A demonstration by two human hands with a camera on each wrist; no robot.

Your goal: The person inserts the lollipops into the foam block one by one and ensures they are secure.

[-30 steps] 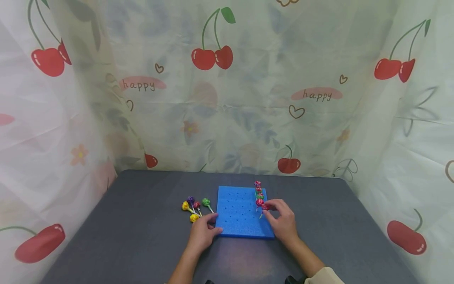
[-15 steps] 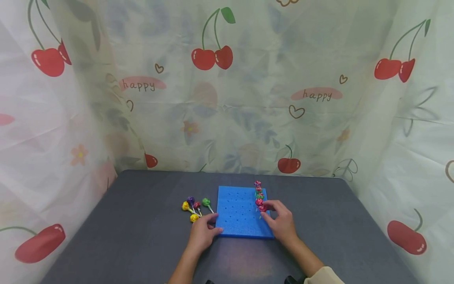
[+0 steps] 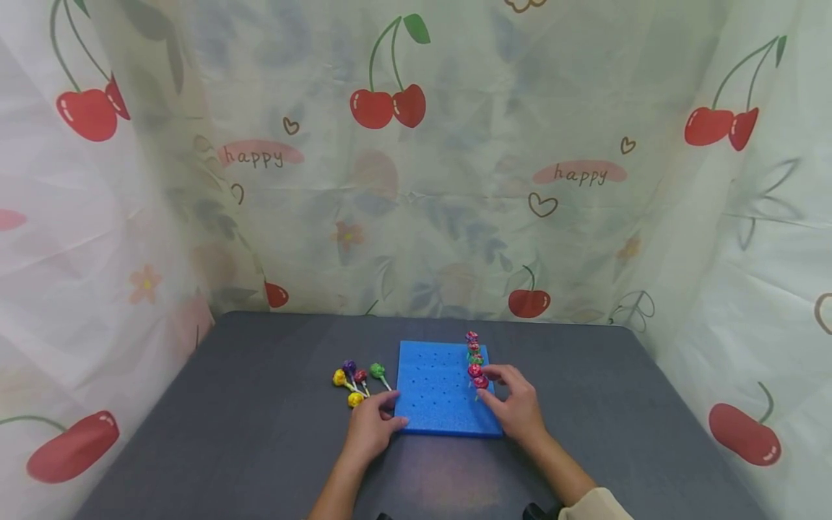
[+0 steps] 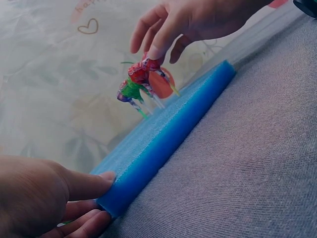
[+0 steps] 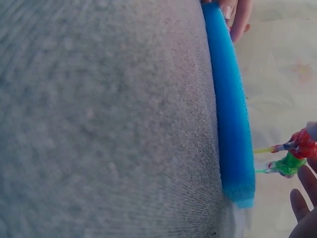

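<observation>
I see the tabletop [image 3: 260, 433], covered in dark grey woven cloth, with a flat rectangular blue foam board [image 3: 435, 419] on it, midway between the far corners and a little in from the far edge. The left hand [image 3: 370, 430] grips the board near its near-left corner, thumb on top and fingers at the side and underneath. The right hand [image 3: 518, 412] pinches a round, shiny red-wrapped lollipop [image 3: 479, 383] between thumb and fingers, over the board's right side; its yellow stick meets the board's upper face, though I cannot tell how deep it goes. Beyond it, a row of upright lollipops in red, green and purple wrappers [image 3: 477, 359] runs along the board's right edge towards its far corner. Small dark holes dot the rest of the board. To its left I make out a loose cluster of yellow, purple, red and green lollipops [image 3: 339, 377] lying on the tabletop.
</observation>
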